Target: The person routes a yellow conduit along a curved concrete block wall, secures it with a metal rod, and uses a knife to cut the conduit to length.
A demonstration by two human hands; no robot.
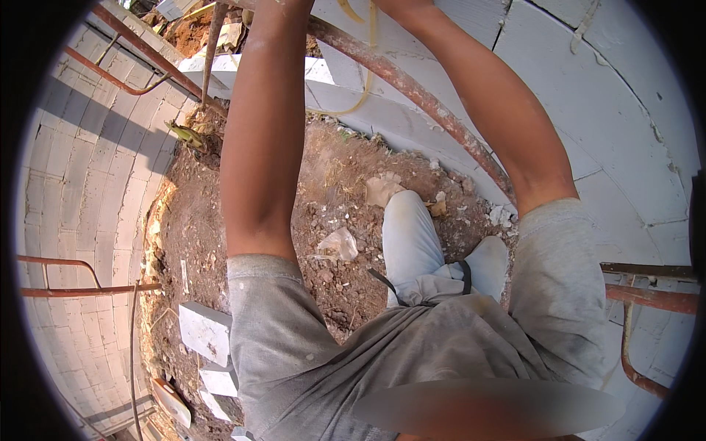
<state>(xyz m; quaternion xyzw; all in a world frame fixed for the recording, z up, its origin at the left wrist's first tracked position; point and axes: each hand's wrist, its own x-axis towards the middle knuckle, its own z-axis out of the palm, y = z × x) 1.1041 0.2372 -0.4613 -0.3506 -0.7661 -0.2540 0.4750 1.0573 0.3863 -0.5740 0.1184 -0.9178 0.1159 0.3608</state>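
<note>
Both my arms reach up and away to the top edge of the head view. My left forearm [263, 125] runs out of the picture at the wrist, so the left hand is out of sight. Of my right hand [403, 6] only the base shows at the top edge; its fingers are cut off. A thin yellow hose or strap [370, 66] hangs in a loop close by the right hand, against the white block wall [441, 44]. Whether either hand touches it cannot be seen. A rusty metal pole [412, 92] slants behind my forearms.
Rusty scaffold frames [92, 291] stand by the left block wall [81, 191], with more rusty tubing [651, 298] at the right. White blocks [206, 331] lie at lower left on rough soil [331, 162]. Clear plastic [340, 242] and torn paper [382, 189] litter the ground near my legs.
</note>
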